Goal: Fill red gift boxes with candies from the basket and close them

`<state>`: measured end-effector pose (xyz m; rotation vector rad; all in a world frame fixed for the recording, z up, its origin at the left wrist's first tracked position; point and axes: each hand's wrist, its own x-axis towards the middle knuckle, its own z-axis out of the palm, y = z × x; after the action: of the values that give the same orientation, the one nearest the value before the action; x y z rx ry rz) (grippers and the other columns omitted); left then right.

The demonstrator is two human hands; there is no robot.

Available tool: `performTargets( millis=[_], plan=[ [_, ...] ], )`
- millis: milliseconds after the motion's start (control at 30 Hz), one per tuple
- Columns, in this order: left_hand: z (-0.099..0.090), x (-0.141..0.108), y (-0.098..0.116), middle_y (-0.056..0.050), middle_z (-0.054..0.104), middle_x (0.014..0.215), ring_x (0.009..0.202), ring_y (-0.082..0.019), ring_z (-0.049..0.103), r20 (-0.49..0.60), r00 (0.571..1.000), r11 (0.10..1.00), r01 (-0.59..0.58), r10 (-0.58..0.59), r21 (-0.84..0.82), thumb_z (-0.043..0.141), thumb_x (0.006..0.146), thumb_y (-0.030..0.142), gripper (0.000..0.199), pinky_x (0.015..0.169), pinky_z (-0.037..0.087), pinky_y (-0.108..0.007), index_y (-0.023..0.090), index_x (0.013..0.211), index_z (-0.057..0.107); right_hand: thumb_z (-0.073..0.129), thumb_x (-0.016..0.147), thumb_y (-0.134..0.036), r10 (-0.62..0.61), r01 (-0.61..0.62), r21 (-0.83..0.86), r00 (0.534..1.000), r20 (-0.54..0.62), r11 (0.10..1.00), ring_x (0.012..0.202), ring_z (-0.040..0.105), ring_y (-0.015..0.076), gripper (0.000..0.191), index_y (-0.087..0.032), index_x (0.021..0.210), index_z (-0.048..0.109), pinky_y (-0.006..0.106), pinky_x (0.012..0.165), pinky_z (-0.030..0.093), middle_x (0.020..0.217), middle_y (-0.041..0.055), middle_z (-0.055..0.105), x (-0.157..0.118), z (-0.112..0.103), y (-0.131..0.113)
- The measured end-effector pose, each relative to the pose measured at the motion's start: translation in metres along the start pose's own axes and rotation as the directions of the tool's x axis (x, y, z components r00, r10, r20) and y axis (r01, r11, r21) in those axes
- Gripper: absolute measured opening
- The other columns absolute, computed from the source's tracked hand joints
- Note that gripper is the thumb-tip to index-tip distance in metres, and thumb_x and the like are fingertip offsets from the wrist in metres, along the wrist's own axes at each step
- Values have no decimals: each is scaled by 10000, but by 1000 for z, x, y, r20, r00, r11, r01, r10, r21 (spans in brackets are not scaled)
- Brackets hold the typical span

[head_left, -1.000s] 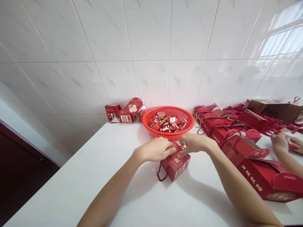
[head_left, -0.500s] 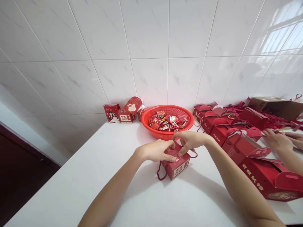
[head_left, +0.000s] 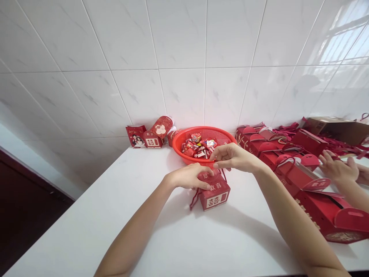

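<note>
A small red gift box with pale characters on its top and front stands on the white table before me. My left hand grips its left and top sides, thumb and fingers bent over it. One dark red cord hangs at the box's left side. Just above the box's back right, my right hand has its thumb and fingers drawn together at the other cord handle, which rises from the box; the fingers partly hide the exact hold.
Behind the box, an orange-red basket holds wrapped candies. Smaller red boxes and a card stand at the back left. Larger red boxes line the right, by a co-worker's hands and a cardboard box.
The box has turned so its front faces me more squarely. My right hand has lifted off its top, and the right cord now rises towards those fingers. My left hand stays on the box.
</note>
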<state>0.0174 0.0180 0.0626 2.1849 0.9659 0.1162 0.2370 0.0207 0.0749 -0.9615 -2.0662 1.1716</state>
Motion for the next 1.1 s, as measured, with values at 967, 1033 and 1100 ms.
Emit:
performTargets(
  millis=[967, 1033, 1100],
  plan=[
    [-25, -34, 23, -135, 436, 1508, 1210, -306, 585, -387, 910, 754, -357, 149, -551, 737, 810, 423, 646, 1000, 510, -465, 264, 1395, 513, 804, 695, -508, -19, 25, 19, 966, -257, 1000, 631, 520, 124, 393, -166, 730, 611, 256, 558, 407, 702, 20, 610, -13, 5, -24],
    [-19, -35, 29, -125, 378, 1560, 1304, -357, 516, -368, 908, 749, -383, 200, -540, 749, 803, 459, 705, 1051, 472, -496, 294, 1434, 481, 792, 696, -544, -27, 19, -30, 959, -282, 999, 585, 465, 107, 434, -170, 660, 572, 248, 521, 357, 640, -1, 558, -13, 11, -26],
    [-13, -35, 33, -104, 320, 1600, 1375, -386, 441, -357, 905, 762, -396, 231, -513, 756, 800, 470, 746, 1090, 436, -519, 323, 1464, 448, 779, 706, -533, -38, 7, -99, 950, -309, 995, 555, 423, 97, 440, -177, 612, 540, 248, 500, 318, 595, -14, 516, -12, 17, -26]
  ],
)
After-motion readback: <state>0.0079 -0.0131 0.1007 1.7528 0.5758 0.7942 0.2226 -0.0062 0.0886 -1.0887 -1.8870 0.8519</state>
